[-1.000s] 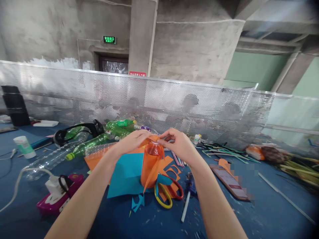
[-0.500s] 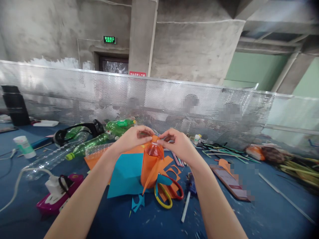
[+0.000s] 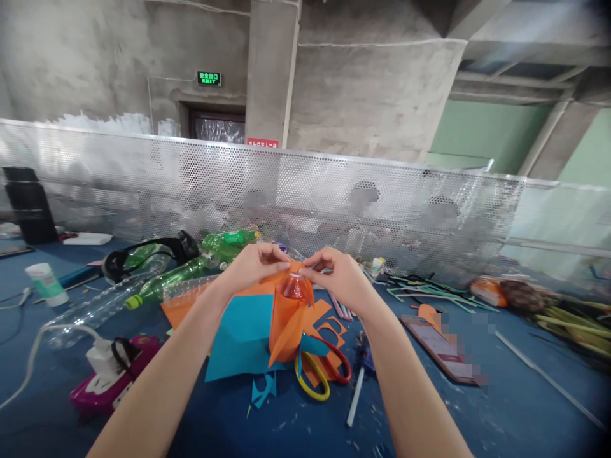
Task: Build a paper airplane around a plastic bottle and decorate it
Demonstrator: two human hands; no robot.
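An orange paper-wrapped bottle (image 3: pixel 286 327) stands upright on the blue table, its clear shoulder showing below the neck. At its top, a small orange piece (image 3: pixel 296 265) is pinched from the left by my left hand (image 3: pixel 255 267) and from the right by my right hand (image 3: pixel 334 273). The fingertips of both hands almost meet there. A pointed orange paper flap hangs down the bottle's front. Behind and left of the bottle lies a blue paper sheet (image 3: pixel 238 337). Scissors with yellow and red handles (image 3: pixel 312 378) rest at its right foot.
Green bottles (image 3: pixel 167 283) and black goggles (image 3: pixel 114 264) lie at the left, beyond a purple power strip (image 3: pixel 95 388). A screwdriver (image 3: pixel 356 394), a phone (image 3: pixel 442 350) and thin strips (image 3: pixel 429 291) are at the right. A perforated metal screen (image 3: pixel 315 184) stands behind.
The orange flap on the bottle's front has spread wider and turned a little. Both hands stay at the bottle's top, with the left fingers shifted slightly. The view has barely moved.
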